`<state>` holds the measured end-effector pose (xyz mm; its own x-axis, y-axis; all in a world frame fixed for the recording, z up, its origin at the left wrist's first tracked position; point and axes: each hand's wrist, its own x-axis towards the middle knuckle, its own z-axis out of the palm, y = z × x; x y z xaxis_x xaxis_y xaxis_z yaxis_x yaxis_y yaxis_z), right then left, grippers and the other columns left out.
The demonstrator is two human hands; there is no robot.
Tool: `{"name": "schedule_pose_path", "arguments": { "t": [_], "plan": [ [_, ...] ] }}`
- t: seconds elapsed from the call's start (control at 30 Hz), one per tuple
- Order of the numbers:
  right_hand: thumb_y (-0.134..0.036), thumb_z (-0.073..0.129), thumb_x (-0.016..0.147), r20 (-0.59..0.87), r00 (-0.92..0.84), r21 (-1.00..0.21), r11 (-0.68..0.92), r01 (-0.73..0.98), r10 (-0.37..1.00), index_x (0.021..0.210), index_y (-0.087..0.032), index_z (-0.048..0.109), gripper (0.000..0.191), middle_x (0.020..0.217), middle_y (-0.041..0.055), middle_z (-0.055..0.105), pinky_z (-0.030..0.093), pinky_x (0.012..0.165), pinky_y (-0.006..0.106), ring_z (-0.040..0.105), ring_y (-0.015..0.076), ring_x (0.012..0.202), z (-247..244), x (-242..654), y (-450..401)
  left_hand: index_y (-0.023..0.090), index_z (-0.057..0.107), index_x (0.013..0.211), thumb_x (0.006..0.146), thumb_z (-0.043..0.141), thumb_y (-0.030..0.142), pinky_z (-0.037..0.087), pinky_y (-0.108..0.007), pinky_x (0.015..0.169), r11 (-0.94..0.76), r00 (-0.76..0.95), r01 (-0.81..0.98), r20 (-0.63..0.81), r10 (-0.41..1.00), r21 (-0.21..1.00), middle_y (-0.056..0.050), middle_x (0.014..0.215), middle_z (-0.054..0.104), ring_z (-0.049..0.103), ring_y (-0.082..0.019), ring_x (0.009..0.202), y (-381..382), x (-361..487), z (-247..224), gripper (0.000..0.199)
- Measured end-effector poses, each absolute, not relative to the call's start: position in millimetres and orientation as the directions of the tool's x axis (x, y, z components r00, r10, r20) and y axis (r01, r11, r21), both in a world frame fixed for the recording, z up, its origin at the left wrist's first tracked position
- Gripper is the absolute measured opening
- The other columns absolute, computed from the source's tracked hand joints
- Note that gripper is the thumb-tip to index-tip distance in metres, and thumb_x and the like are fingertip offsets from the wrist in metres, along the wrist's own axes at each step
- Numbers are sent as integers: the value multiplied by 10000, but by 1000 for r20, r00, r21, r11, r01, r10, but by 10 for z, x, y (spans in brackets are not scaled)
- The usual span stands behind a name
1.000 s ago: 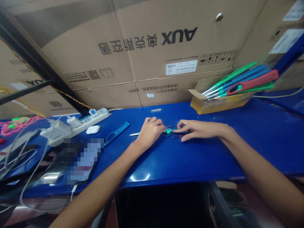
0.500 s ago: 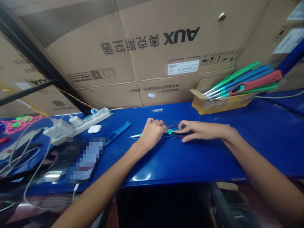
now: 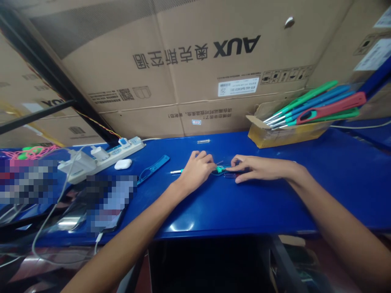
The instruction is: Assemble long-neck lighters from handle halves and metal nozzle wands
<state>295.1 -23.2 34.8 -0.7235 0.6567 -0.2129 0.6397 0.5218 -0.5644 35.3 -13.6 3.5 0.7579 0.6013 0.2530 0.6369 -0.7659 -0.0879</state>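
Green tool (image 3: 219, 169) partly covered by the left hand (image 3: 197, 173), mid-bench (image 3: 305, 195).
Left fingers are curled over it, though whether it's properly gripped can't be told; the right hand's (image 3: 258, 167) thumb and index are parted a bit, index tip put to the green end. Decent elbow room is given towards the front edge. By the back edge, right of centre, a cardboard box (image 3: 287, 137) is stuffed with colourful handles (image 3: 320, 101).

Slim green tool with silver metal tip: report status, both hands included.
Left hand curled over tool, grip hidden. Right hand: forefinger at green part between hands, thumb apart. Silver tip showing at left. Small clear plastic strip beyond, clear of hands.
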Motion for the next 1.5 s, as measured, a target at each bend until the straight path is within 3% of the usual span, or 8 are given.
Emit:
{"name": "schedule_pose_path", "arguments": {
  "t": [0.2,0.43,0.9,1.13,1.37,1.5],
  "plan": [
    [-597,545,933,-239,-711,-573,495,653,661,1335,-291,673,521,1206,74,534,432,933,368,568,237,1028,383,2943,-245,292,744,1155,1032,511,185,303,-379,858,-795,770,607,238,593,16,-37,1067,697,537,-207,934,-49,241,18,284],
    [-613,552,919,-226,-717,-593,491,639,660,1331,-275,673,547,1192,79,544,432,917,369,568,236,1005,376,2945,-243,260,739,1158,1020,489,129,316,-358,833,-791,759,604,229,609,102,-38,1092,697,557,-197,933,-25,231,13,315],
    [-623,553,915,-228,-701,-581,483,655,676,1290,-290,698,522,1202,84,558,447,902,370,578,249,1020,389,2934,-263,262,749,1165,1019,459,122,330,-368,834,-774,749,631,214,627,57,-46,1079,672,544,-197,921,-65,277,21,353],
    [-623,545,934,-161,-707,-535,541,649,688,1289,-306,712,504,1170,85,604,464,898,387,608,248,985,364,2929,-246,271,750,1155,1024,489,172,324,-370,856,-790,771,613,234,592,-23,-57,1090,653,537,-211,953,-100,274,39,309],
    [-545,502,995,37,-722,-440,660,609,691,1311,-306,695,441,1164,85,648,470,929,407,620,265,1052,284,2779,-260,199,630,1315,1050,489,233,357,-345,867,-785,755,619,257,604,27,-65,1117,684,584,-213,1070,-28,175,74,302],
    [-529,457,1022,63,-734,-381,696,609,676,1347,-308,666,445,1173,88,624,486,907,398,616,255,1054,232,2713,-267,211,688,1191,1050,511,260,375,-333,863,-773,745,630,224,628,72,-55,1153,692,603,-204,1062,29,25,194,231]
  ]
}}
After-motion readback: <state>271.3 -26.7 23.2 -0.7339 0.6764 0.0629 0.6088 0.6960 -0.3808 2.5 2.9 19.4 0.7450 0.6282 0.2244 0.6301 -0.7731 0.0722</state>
